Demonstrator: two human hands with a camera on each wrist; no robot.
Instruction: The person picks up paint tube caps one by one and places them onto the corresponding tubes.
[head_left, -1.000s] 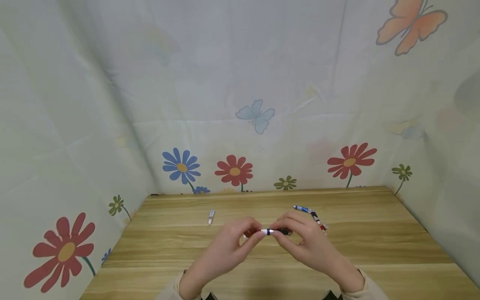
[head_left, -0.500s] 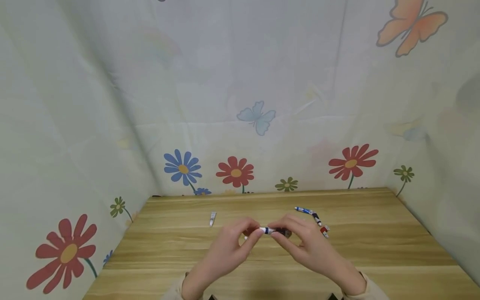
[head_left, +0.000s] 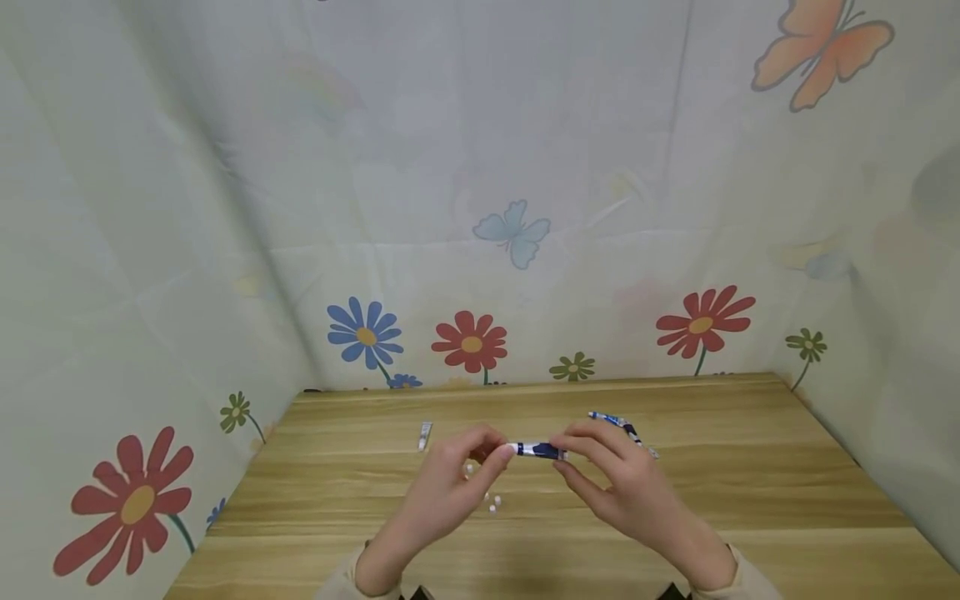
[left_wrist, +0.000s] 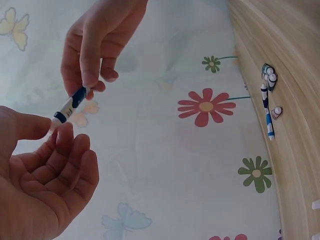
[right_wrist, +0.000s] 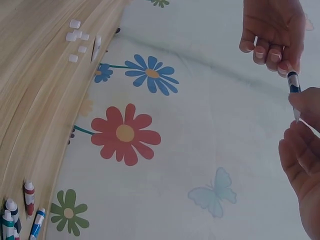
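Note:
Both hands hold one small paint tube (head_left: 538, 451) level above the table, navy and silver-white with a white cap end. My left hand (head_left: 455, 477) pinches the cap end between thumb and index finger; its other fingers curl loosely in the left wrist view. My right hand (head_left: 622, 479) pinches the flat tail end with thumb and fingertips. The tube's navy band (left_wrist: 59, 117) shows beside the left thumb in the left wrist view. Several small white caps (head_left: 495, 504) lie on the table under and beside the left hand.
A pale tube (head_left: 424, 436) lies at the back left of the wooden table (head_left: 352, 500). Behind the right hand lie a blue tube (head_left: 606, 417) and others, including a red one (right_wrist: 29, 199) and a green one (right_wrist: 8, 225). A flower-printed curtain (head_left: 420, 167) surrounds the table.
The right hand has shifted back to the tube's tail, so more of its body shows. The left hand has moved slightly left, and white caps have come into sight below it.

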